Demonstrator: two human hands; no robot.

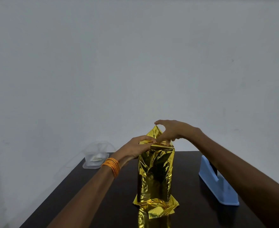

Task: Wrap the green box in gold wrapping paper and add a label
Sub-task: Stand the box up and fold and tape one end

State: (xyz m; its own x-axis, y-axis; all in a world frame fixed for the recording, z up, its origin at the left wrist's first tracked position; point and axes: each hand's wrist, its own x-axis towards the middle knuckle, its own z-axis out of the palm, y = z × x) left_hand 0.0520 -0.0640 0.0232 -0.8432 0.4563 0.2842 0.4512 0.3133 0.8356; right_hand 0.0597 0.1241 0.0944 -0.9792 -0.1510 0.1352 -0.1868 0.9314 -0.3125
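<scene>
The box stands upright in the middle of the dark table, fully covered by crinkled gold wrapping paper; no green shows. A loose gold flap points up at its top and folded paper spreads out at its foot. My left hand, orange threads on the wrist, holds the top left edge of the paper with curled fingers. My right hand reaches in from the right, its thumb and forefinger arched over the raised flap's tip and its lower fingers pressing the top fold.
A light blue tape dispenser stands at the right of the dark table. A clear plastic container with small pale items sits at the far left corner. A plain white wall is behind.
</scene>
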